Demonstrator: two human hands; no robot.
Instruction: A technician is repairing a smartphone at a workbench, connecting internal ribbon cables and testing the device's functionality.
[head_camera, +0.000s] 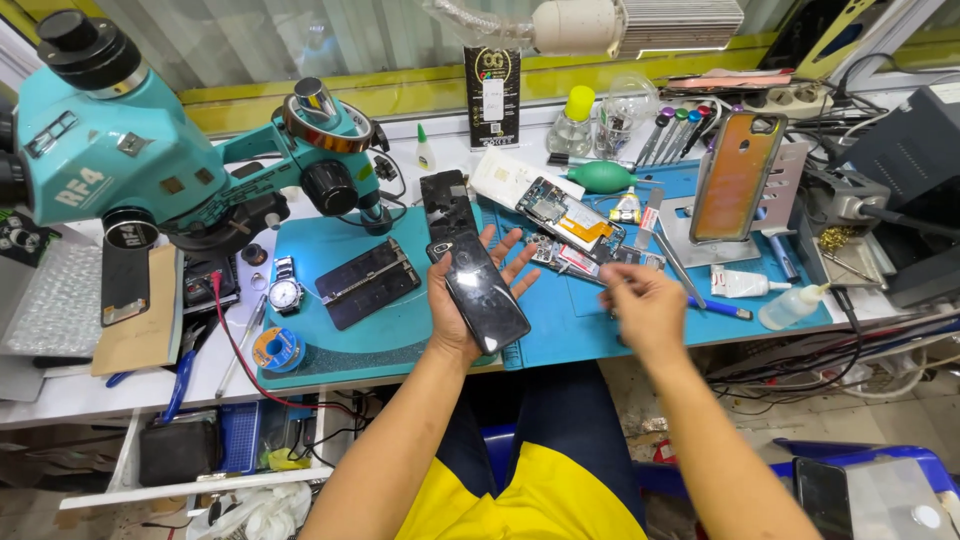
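In the head view, the left hand (462, 300) is cupped palm-up over the near edge of the counter (70, 395), fingers spread, gripping a black phone (485, 290) that lies across the palm. The phone's long axis runs on a diagonal, its upper end toward the microscope (150, 150) at far left and its lower end pointing toward the person's lap. The right hand (645, 305) hovers just to the right of the phone, apart from it, fingers pinched loosely together; whether they hold a small part or tool cannot be told. Behind both hands, on the blue mat (590, 320), lies an opened phone with exposed boards (565, 215), nearer the right hand than the left.
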